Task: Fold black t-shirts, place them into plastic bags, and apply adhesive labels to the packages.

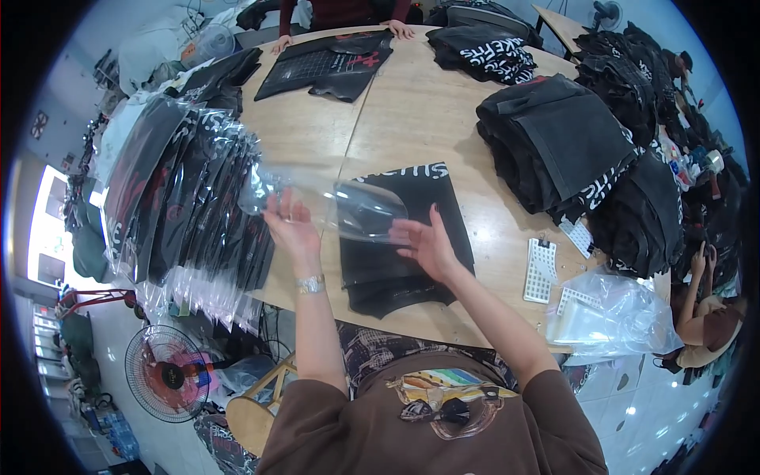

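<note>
Two bare hands work at the near edge of a round wooden table (412, 119). Left hand (291, 226) is raised, fingers closed on the left end of a clear plastic bag (348, 207), which is held off the table surface. Right hand (426, 241) has fingers spread and lies flat against the bag's right, open end; whether it grips the film cannot be told. Directly beneath the bag, a folded black garment (404, 261) with white lettering lies flat on the table, near the person's body.

Left of the hands, a row of bagged black garments (182, 206) overlaps along the table edge. Right of the work, a tall stack of folded black garments (554, 150) stands well apart from the hands. White perforated sheets (540, 269) lie near a heap of loose clear bags (613, 313). At the far side, another person's hands (400, 30) rest on a spread black garment (332, 63). A floor fan (166, 372) stands below the table.
</note>
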`<action>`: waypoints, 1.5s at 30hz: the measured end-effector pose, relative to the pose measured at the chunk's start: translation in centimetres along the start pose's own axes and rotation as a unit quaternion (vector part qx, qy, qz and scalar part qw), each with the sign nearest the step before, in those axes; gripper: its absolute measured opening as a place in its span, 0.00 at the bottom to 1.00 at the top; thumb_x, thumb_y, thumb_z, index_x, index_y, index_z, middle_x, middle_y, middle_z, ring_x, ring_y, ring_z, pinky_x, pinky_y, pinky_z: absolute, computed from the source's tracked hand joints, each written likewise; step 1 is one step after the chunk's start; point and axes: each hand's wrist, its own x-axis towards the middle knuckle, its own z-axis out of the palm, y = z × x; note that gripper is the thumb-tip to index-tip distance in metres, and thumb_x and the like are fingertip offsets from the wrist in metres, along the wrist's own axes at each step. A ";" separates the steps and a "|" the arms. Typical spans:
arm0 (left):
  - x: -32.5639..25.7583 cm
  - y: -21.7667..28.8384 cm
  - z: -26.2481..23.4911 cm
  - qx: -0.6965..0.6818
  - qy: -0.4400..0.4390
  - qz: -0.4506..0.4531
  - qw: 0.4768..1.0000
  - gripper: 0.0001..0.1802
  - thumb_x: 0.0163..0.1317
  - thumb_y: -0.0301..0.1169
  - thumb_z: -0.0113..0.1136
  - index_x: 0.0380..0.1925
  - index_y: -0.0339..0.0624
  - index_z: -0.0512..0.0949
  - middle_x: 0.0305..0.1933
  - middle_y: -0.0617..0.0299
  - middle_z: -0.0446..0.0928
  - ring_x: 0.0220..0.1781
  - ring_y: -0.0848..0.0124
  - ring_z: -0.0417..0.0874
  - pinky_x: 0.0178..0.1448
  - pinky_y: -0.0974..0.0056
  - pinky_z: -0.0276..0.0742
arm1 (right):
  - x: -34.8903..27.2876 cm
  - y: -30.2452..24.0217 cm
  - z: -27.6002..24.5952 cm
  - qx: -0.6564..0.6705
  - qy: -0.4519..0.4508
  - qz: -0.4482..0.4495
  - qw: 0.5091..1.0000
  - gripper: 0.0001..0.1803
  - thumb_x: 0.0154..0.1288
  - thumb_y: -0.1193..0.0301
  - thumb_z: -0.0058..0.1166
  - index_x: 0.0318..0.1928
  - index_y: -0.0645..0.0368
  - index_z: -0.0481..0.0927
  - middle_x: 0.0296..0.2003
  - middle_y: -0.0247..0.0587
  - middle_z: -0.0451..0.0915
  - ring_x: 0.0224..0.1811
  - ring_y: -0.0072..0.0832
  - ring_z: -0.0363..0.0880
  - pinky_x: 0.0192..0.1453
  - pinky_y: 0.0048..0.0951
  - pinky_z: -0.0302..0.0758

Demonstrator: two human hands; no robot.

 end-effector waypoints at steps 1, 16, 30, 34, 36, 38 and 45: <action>-0.1 -0.3 -0.9 -0.005 0.013 -0.006 1.000 0.21 0.65 0.45 0.42 0.52 0.45 0.66 0.46 0.58 0.74 0.29 0.73 0.68 0.34 0.71 0.68 | 1.0 -0.8 0.2 -0.009 0.000 0.012 1.000 0.35 0.64 0.41 0.32 0.49 0.60 0.74 0.42 0.38 0.78 0.45 0.27 0.74 0.50 0.30 0.65; -1.6 0.1 1.3 0.066 -0.145 0.078 0.984 0.07 0.60 0.26 0.54 0.38 0.41 0.70 0.36 0.62 0.75 0.36 0.71 0.78 0.41 0.66 0.76 | 2.6 -11.8 4.3 -0.197 0.042 -0.403 0.893 0.10 0.66 0.71 0.46 0.43 0.64 0.71 0.36 0.40 0.79 0.34 0.26 0.80 0.37 0.25 0.76; -11.5 -0.4 -2.7 0.729 -0.133 0.253 0.622 0.34 0.45 0.27 0.66 0.54 0.42 0.64 0.48 0.47 0.68 0.56 0.56 0.66 0.55 0.53 0.65 | -0.2 -1.5 -7.6 -0.223 0.278 -0.115 0.927 0.11 0.60 0.68 0.54 0.31 0.64 0.71 0.21 0.38 0.76 0.15 0.22 0.75 0.13 0.19 0.68; -12.4 -1.5 1.7 0.713 -0.390 0.281 0.510 0.33 0.42 0.33 0.69 0.51 0.45 0.70 0.53 0.51 0.66 0.60 0.52 0.60 0.59 0.52 0.60 | -0.6 -1.8 -7.2 -0.260 0.281 -0.137 0.913 0.12 0.61 0.66 0.55 0.32 0.63 0.71 0.21 0.37 0.76 0.13 0.20 0.72 0.12 0.18 0.66; -11.7 -3.7 2.0 0.697 -0.423 0.297 0.497 0.29 0.43 0.33 0.68 0.49 0.45 0.71 0.51 0.52 0.68 0.57 0.53 0.64 0.57 0.53 0.63 | -0.1 -2.2 -6.2 -0.256 0.274 -0.131 0.918 0.11 0.60 0.67 0.55 0.32 0.63 0.71 0.21 0.37 0.76 0.13 0.20 0.72 0.12 0.17 0.66; -10.3 -6.0 1.0 0.676 -0.460 0.312 0.484 0.26 0.44 0.32 0.67 0.47 0.45 0.72 0.49 0.54 0.71 0.54 0.55 0.68 0.55 0.54 0.66 | 0.4 -2.6 -6.0 -0.252 0.272 -0.126 0.920 0.11 0.60 0.67 0.55 0.33 0.62 0.71 0.21 0.37 0.76 0.12 0.20 0.71 0.11 0.17 0.65; -8.2 -7.8 1.2 0.577 -0.453 0.145 0.664 0.06 0.54 0.25 0.51 0.32 0.42 0.76 0.30 0.50 0.76 0.37 0.52 0.77 0.42 0.55 0.73 | 0.4 -3.8 -5.2 0.059 0.036 -0.116 0.991 0.33 0.64 0.41 0.35 0.51 0.58 0.69 0.40 0.43 0.77 0.35 0.29 0.76 0.35 0.28 0.75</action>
